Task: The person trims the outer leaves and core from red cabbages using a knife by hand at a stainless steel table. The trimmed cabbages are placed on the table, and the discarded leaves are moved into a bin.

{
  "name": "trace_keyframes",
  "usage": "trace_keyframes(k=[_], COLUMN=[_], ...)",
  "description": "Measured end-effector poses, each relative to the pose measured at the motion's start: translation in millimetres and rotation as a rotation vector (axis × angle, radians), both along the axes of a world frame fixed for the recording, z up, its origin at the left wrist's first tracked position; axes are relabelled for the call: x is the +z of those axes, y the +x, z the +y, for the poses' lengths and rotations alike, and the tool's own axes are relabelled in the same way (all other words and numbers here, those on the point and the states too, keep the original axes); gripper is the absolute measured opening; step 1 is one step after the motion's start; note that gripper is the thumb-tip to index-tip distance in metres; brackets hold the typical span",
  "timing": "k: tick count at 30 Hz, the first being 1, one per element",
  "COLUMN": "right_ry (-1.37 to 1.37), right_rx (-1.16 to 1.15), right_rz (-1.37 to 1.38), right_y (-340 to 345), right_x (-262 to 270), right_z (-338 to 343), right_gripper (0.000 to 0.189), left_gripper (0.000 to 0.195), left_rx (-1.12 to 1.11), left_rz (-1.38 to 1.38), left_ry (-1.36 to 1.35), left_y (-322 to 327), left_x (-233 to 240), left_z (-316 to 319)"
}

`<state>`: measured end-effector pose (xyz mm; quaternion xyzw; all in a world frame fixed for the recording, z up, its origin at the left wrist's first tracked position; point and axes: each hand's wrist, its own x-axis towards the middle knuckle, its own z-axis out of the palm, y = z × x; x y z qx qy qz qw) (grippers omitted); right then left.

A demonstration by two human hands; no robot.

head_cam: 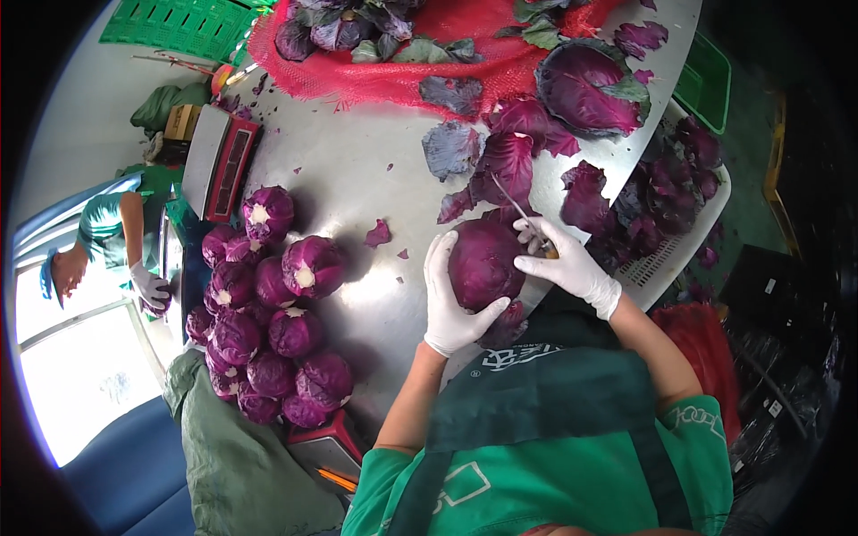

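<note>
A head of red cabbage (488, 262) is held over the near edge of the metal table (375, 174). My left hand (456, 301), in a white glove, is curved around its left and lower side. In my right hand (563, 261), gloved too, is a knife (511, 195) with its thin blade pointing up and left; the thumb of that hand touches the cabbage's right side. Loose purple leaves (506, 164) lie beyond the cabbage. A pile of trimmed red cabbages (271, 375), some showing pale cut stems, stands to the left.
Untrimmed cabbages (338, 30) and a large one (590, 87) rest on red netting (395, 84) at the far side. A white crate (717, 201) of leaves stands right, below the table edge. Scales (218, 164) stand left, beyond which a co-worker (110, 228) handles a cabbage.
</note>
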<state>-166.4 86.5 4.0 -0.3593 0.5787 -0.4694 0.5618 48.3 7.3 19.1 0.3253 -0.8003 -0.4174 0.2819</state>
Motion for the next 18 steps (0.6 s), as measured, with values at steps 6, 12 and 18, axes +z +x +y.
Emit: trace_keyframes(k=[6,12,18], right_ry=[0.033,0.102,-0.032], right_rx=[-0.012,-0.082,-0.457], right_rz=[-0.085,-0.454,-0.205], right_y=[26,41,-35], right_x=[-6,-48,-52], right_z=[-20,-46,-62], right_gripper=[0.046,0.045,0.045], left_gripper=[0.111,0.096,0.064], left_rx=[0.015,0.297,0.426], left_rz=[-0.278,0.544,1.063], left_ry=[0.144,1.05,1.452], left_y=[33,72,94], left_x=[0,-39,-69], left_z=[-22,-17,-10])
